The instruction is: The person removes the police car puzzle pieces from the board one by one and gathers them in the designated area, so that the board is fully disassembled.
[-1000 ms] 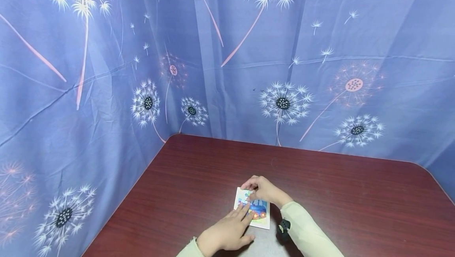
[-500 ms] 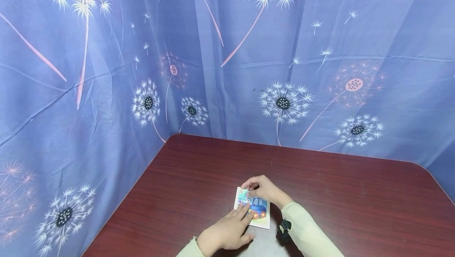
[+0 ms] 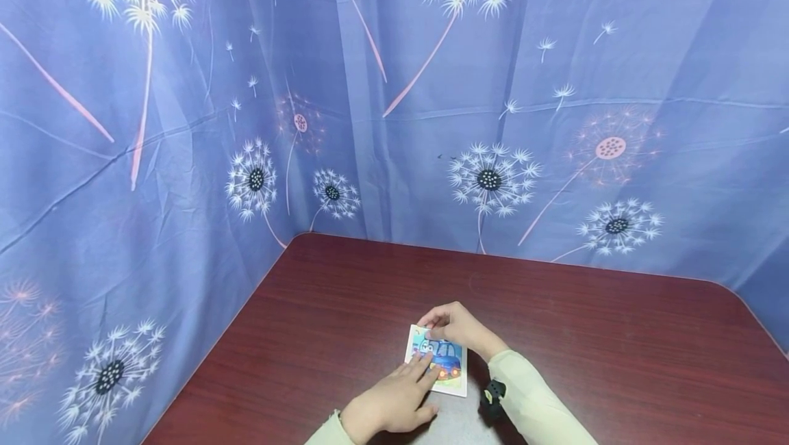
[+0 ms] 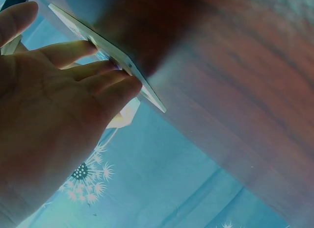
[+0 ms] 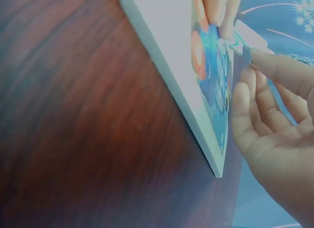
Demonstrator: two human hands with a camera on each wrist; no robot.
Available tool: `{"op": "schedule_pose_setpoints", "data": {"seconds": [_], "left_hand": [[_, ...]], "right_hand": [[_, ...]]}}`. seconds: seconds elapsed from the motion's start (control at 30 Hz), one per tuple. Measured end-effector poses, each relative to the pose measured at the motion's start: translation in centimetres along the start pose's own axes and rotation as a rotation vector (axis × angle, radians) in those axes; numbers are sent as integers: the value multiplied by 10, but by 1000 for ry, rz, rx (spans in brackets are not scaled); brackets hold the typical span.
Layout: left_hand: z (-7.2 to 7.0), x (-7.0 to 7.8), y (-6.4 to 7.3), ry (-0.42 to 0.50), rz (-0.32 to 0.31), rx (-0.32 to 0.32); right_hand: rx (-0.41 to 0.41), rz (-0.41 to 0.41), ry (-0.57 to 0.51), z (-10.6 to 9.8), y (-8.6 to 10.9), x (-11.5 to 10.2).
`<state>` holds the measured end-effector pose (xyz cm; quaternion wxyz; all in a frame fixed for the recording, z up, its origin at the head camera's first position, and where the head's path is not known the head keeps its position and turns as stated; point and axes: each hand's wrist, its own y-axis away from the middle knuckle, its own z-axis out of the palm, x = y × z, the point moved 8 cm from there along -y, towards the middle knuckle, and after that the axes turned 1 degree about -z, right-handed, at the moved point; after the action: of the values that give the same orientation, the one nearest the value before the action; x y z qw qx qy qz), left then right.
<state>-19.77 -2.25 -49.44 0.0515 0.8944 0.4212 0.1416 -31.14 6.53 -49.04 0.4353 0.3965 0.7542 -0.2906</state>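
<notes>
A white-framed picture puzzle board (image 3: 457, 384) with a blue cartoon car lies on the table. My left hand (image 3: 394, 400) rests flat on its lower left part, fingers spread and fingertips on the picture. In the left wrist view, the straight fingers of the left hand (image 4: 54, 100) meet the board (image 4: 105, 47), seen nearly edge-on. At the far edge my right hand (image 3: 464, 331) has its thumb and fingers bent over the top of the picture. The right wrist view shows the right hand (image 5: 277, 110) pinching a small bluish piece (image 5: 247, 55), mostly hidden by the fingertips, beside the board (image 5: 171, 86).
The dark red wooden table (image 3: 585, 335) extends around the board. Blue curtains (image 3: 394, 157) with a dandelion print hang along its left and far sides. A black device (image 3: 493, 393) is strapped at the right wrist, over a pale sleeve (image 3: 536, 400).
The right hand's thumb and fingers have shifted slightly toward the board's far edge, showing more of the car's eyes and the upper left picture. The left hand stays nearly still.
</notes>
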Motion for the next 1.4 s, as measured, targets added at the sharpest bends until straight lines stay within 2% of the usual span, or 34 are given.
{"op": "schedule_pose_setpoints", "data": {"seconds": [0.27, 0.6, 0.97, 1.4], "left_hand": [[-2, 0, 0, 6, -3, 4], [-3, 0, 0, -5, -7, 22], [-4, 2, 2, 9, 1, 16], [-5, 2, 1, 0, -8, 15]], "right_hand": [[7, 78, -88, -5, 0, 2], [9, 100, -199, -15, 2, 7], [22, 63, -237, -31, 12, 4], [76, 113, -189, -58, 29, 20]]}}
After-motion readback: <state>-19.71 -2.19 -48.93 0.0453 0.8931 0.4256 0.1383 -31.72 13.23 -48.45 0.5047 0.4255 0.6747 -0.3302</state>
